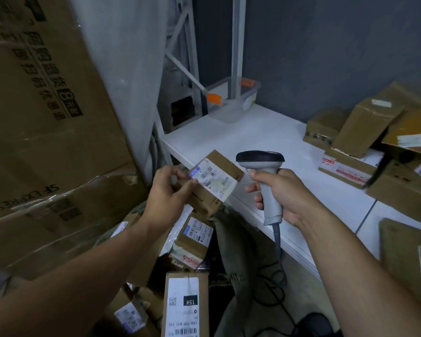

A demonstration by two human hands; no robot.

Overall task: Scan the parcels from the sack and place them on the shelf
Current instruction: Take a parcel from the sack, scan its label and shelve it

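Overhead, left hand (167,190) holds boxy cardboard parcel (214,182); right hand (281,190) grips scanner (265,176).

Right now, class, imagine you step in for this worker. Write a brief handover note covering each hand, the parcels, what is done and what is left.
Left hand: grips a small parcel, label up, above the sack.
Right hand: grips the scanner, its head close beside that label.
Done: several boxes already lie on the white shelf.
Left: whether the held parcel is scanned cannot be told, so scan it and shelve it. Then work through the labelled parcels in the sack.
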